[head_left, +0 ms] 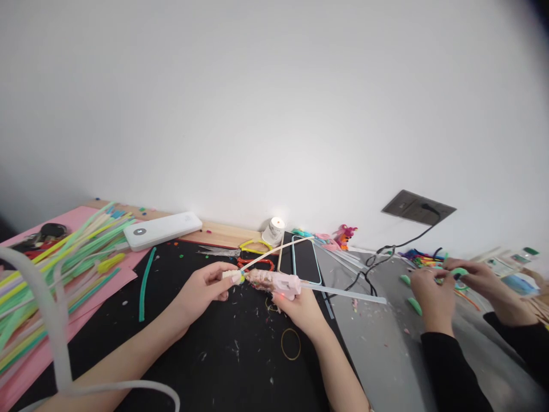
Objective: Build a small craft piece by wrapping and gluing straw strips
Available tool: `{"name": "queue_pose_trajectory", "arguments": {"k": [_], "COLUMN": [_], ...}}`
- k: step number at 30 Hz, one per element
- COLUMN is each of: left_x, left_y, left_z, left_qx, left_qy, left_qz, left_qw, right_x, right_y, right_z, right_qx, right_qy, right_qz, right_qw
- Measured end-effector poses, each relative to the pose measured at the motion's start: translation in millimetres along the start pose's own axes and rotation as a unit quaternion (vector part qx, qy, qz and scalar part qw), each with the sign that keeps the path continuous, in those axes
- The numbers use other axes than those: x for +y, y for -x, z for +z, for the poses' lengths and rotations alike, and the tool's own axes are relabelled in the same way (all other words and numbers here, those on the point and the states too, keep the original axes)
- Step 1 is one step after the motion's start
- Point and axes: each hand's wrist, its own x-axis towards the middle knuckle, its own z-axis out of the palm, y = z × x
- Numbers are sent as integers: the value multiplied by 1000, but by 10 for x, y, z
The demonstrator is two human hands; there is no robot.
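Note:
My left hand [210,286] pinches a small pale yellow piece [231,277] with a long cream pipe cleaner [274,250] reaching up and to the right from it. My right hand [298,306] is wrapped round a pink hot glue gun [285,283], its messy nozzle end pointing left at the piece. A long translucent glue stick [347,293] sticks out of the gun's back. Just behind the hands lie scissors with orange handles [261,263] and a pair with yellow handles [256,246], partly hidden. A rubber band [290,344] rests on the black mat [214,366] below my right hand.
Many coloured pipe cleaners [64,269] lie on pink paper at left, beside a white power bank [163,230]. A phone [306,260], a lit small lamp [274,230] and a black cord [369,269] sit behind. At right, another person's hands [437,292] work with green pieces.

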Motion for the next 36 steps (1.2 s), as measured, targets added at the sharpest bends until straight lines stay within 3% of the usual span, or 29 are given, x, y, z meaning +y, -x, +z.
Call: {"name": "queue_pose_trajectory", "arguments": {"k": [13,28,36], "left_x": [20,20,43], "left_y": [4,6,19], "left_z": [21,0,13], "left_qx": [-29,18,24], "left_qy": [-10,-21,12], "left_qz": [37,51,31], "left_qw": [999,998,999], "right_x": [14,-11,-76], "right_y": [-20,11,20], "right_z": [-7,-15,-7], "right_qx": [3,-36,-48], "right_qy": [15,-16,-37], "right_qz": [3,22,1], "right_qw": [1000,999,998]}}
